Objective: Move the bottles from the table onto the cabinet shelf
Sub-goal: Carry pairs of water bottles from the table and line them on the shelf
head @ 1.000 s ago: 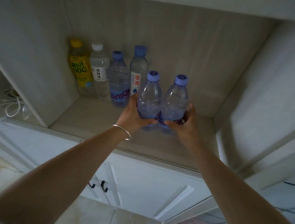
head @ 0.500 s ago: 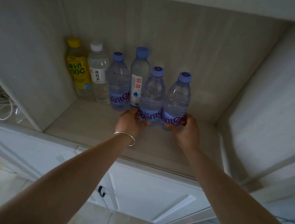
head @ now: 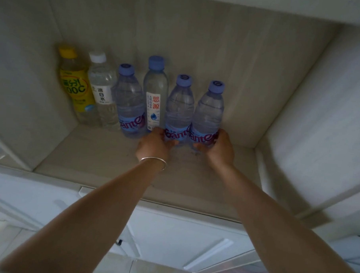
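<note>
Several bottles stand in a row at the back of the cabinet shelf. My left hand grips the base of a blue-capped water bottle. Right beside it, my right hand grips the base of a second blue-capped water bottle. Both held bottles are upright and touch each other, low on the shelf near its back wall. Left of them stand a tall bottle with a white label, another blue-capped bottle, a white-capped bottle and a yellow drink bottle.
The shelf niche has a left wall, a back wall and a right wall. White cabinet doors with a dark handle lie below the shelf edge. Bare shelf runs right of the held bottles.
Both hands have pushed the two bottles deeper into the shelf, from mid-shelf to the back row beside the tall white-label bottle.
</note>
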